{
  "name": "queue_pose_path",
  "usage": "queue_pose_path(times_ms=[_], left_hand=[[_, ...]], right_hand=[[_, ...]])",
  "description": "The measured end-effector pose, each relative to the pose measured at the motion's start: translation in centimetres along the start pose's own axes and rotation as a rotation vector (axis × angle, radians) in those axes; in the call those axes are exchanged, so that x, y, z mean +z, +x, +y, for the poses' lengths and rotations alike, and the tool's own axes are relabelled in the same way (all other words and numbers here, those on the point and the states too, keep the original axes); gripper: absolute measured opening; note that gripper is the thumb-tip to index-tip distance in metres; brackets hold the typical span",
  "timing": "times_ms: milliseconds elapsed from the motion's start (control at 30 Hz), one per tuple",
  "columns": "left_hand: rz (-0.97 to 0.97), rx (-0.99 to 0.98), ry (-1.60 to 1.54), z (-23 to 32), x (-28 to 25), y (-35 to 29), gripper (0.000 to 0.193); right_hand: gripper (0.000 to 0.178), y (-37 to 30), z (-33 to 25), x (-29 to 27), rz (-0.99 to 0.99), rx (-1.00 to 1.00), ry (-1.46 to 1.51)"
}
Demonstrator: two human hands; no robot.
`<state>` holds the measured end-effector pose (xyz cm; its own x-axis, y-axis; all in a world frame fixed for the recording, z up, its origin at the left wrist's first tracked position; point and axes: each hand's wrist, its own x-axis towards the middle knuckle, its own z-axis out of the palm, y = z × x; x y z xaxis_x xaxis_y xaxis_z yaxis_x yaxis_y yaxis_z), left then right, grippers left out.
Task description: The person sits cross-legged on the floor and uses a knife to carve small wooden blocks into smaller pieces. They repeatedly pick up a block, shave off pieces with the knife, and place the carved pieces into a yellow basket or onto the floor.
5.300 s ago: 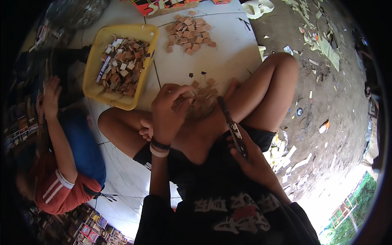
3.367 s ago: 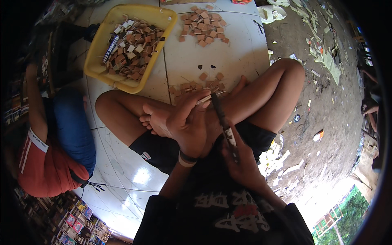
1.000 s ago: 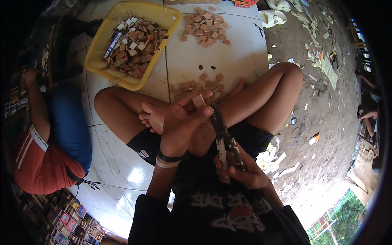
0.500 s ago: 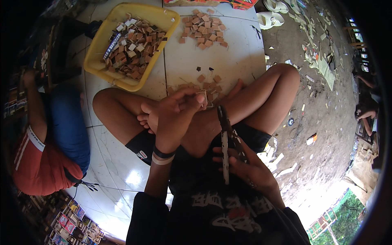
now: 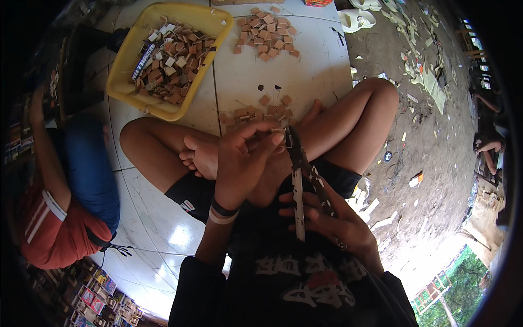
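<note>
My left hand (image 5: 242, 161) pinches a small square tile (image 5: 280, 136) between thumb and fingers, with a thin pale strip or wire along its edge. In my right hand (image 5: 340, 224) is a pair of pliers (image 5: 298, 182) with long worn handles, dark with pale chipped patches. Its handles stand apart, with my fingers around them. The dark jaws are up against the tile's right edge; whether they grip it I cannot tell. Just beyond my hands lies a small heap of brown square tiles (image 5: 245, 114), partly hidden by my left hand.
A yellow tub (image 5: 113, 76) full of brown and white tiles stands at the far left. Another tile pile (image 5: 267, 32) lies on the white tiled floor (image 5: 147, 212). At left sits a person in a red shirt (image 5: 60, 229). Pale sandals (image 5: 357, 20) and scraps lie on the dirt ground (image 5: 419, 180).
The pliers' jaws and the tile have come together. My left hand has moved slightly right, and the pliers have tilted up and a little left. The view has shifted slightly.
</note>
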<state>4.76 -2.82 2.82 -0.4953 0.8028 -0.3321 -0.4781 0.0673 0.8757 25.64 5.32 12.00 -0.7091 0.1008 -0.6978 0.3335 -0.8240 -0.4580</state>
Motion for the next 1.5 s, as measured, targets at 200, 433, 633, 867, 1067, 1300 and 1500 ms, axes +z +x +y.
queue_pose_path(times_ms=[200,433,633,867,1067,1300,1500], left_hand=[[-0.022,0.069,0.133,0.1,0.0,0.2,0.020],[0.046,0.047,0.222,-0.3,0.2,-0.3,0.021],[0.012,0.063,0.184,0.1,0.4,-0.4,0.018],[-0.015,0.073,0.164,-0.4,0.3,-0.4,0.016],[-0.056,0.052,0.252,-2.7,-0.5,1.1,0.018],[0.006,0.041,0.204,-2.7,-2.6,2.6,0.018],[0.130,0.039,0.521,-2.5,-3.2,10.8,0.035]], right_hand=[[0.070,0.2,0.2,-0.4,0.015,-0.005,-0.068],[0.069,0.6,0.4,-0.9,0.004,-0.032,-0.195],[0.063,0.3,0.6,-1.2,0.031,-0.001,-0.258],[0.052,0.7,1.5,-1.7,0.024,0.043,-0.283],[0.038,3.3,4.7,-3.6,0.095,0.155,-0.208],[0.046,4.8,5.4,-5.4,0.593,-0.272,-0.906],[0.051,4.5,5.0,-6.9,0.496,-0.209,-0.452]])
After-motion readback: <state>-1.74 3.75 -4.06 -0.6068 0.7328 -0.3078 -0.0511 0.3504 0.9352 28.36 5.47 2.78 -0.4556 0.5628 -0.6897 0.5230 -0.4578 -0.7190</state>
